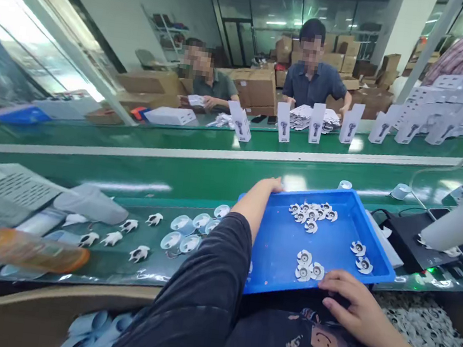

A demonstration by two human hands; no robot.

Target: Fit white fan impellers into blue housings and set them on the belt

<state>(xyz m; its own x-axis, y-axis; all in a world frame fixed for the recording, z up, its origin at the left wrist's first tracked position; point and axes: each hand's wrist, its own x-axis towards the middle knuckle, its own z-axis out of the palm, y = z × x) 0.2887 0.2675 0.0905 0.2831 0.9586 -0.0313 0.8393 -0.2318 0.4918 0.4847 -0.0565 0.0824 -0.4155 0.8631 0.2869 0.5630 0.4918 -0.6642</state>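
A blue plastic tray (281, 247) sits tilted at the near edge of the bench, with several small white fan blades (311, 214) clustered at its far side and a few more (308, 264) near the front. My left hand (270, 186) grips the tray's far left corner, fingers curled over the rim. My right hand (351, 301) rests at the tray's near edge, fingers bent against the rim beside the front fan blades.
More white fan blades (111, 237) and clear round caps (184, 232) lie on the bench to the left. A green conveyor belt (172, 172) runs behind. Two people sit across it with white boxes (282, 122). A black device (413, 241) stands right.
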